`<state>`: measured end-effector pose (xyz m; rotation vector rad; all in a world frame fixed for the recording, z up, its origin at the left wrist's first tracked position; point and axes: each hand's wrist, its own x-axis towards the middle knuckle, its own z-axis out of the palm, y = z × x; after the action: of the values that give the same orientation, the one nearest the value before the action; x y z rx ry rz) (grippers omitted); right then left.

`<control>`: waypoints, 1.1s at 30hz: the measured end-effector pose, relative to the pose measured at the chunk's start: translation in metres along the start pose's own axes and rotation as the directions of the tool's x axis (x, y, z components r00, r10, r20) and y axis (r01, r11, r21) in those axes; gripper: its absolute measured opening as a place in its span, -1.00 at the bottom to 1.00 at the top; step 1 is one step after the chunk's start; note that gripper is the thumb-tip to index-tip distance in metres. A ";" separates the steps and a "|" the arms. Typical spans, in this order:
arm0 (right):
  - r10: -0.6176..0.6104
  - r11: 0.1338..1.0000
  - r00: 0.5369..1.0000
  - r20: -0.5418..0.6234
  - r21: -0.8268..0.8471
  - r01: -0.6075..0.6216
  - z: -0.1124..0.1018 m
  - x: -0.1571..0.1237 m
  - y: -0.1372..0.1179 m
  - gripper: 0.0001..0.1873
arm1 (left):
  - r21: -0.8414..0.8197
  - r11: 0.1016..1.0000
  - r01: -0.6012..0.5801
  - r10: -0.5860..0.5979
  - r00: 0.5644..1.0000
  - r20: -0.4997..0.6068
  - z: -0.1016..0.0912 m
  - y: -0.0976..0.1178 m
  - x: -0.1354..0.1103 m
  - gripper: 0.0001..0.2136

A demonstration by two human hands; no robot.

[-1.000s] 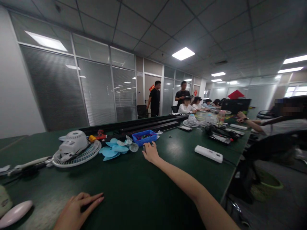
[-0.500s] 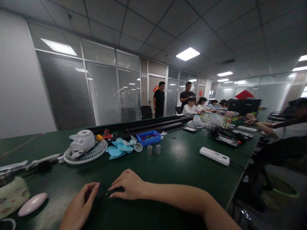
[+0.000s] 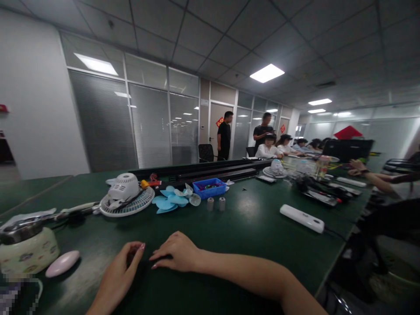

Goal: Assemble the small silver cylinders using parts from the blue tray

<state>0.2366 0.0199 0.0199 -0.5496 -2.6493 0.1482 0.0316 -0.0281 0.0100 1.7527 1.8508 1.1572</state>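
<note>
My left hand (image 3: 123, 271) is over the near part of the green table (image 3: 223, 236), its fingers curled and the thumb tip close to the index fingertip. Anything between those tips is too small or hidden to make out. Just to its right, my right hand (image 3: 179, 253) is bent palm down, with a gap between thumb and fingers and nothing visible in it. The hands are apart, fingertips facing each other. Left of my left hand lies a smooth pink oval object (image 3: 63, 263), beside a pale patterned jar (image 3: 31, 251) with a metal top.
Beyond my hands are a white fan part (image 3: 126, 190), light-blue fan blades (image 3: 170, 199), a blue bin (image 3: 210, 188) of small parts and two grey metal cylinders (image 3: 216, 204). A white power strip (image 3: 302, 218) lies to the right. Other people sit and stand farther back.
The view has turned slightly left, so the table things appear farther right. The hands keep nearly the same pose. A small dark speck near my right fingertips no longer shows.
</note>
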 end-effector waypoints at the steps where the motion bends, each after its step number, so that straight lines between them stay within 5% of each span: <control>1: 0.009 1.000 1.000 -0.004 0.003 -0.009 0.001 0.001 0.000 -0.70 | 0.003 1.000 -0.002 0.002 1.000 0.001 0.000 0.000 0.000 -0.58; 6: 0.064 0.998 0.997 -0.042 -0.006 -0.065 -0.003 -0.001 -0.002 -0.81 | 0.026 1.000 -0.002 0.002 1.000 0.006 0.000 0.002 -0.002 -0.56; 9: 0.144 0.987 0.975 -0.169 -0.046 -0.154 -0.023 -0.009 0.018 -0.84 | 0.038 0.999 -0.002 0.002 1.000 0.008 0.001 0.000 -0.001 -0.53; 13: 0.383 0.870 0.837 -0.391 -0.151 -0.468 -0.070 -0.025 0.075 -0.83 | 0.040 0.999 -0.010 0.009 1.000 0.025 0.000 -0.002 -0.001 -0.53; 15: 0.486 0.767 0.765 -0.423 -0.213 -0.605 -0.094 -0.033 0.103 -0.81 | 0.041 0.999 -0.008 0.006 0.999 0.040 -0.001 -0.002 -0.001 -0.54; 18: 0.577 0.678 0.715 -0.395 -0.256 -0.689 -0.114 -0.041 0.130 -0.80 | 0.040 0.999 0.002 -0.005 0.998 0.059 -0.002 0.000 -0.002 -0.54; 26: 0.674 0.580 0.625 -0.394 -0.242 -0.778 -0.101 -0.042 0.146 -0.79 | 0.050 0.999 -0.019 0.016 0.999 0.047 -0.002 0.002 -0.004 -0.53; 33: 0.618 0.617 0.671 -0.409 -0.277 -0.737 -0.099 -0.053 0.148 -0.73 | 0.037 0.999 -0.020 0.018 0.998 0.057 -0.001 -0.002 -0.001 -0.54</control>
<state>0.3758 0.1362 0.0604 -1.6081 -2.0460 -0.2799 0.0299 -0.0286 0.0086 1.8085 1.8377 1.0745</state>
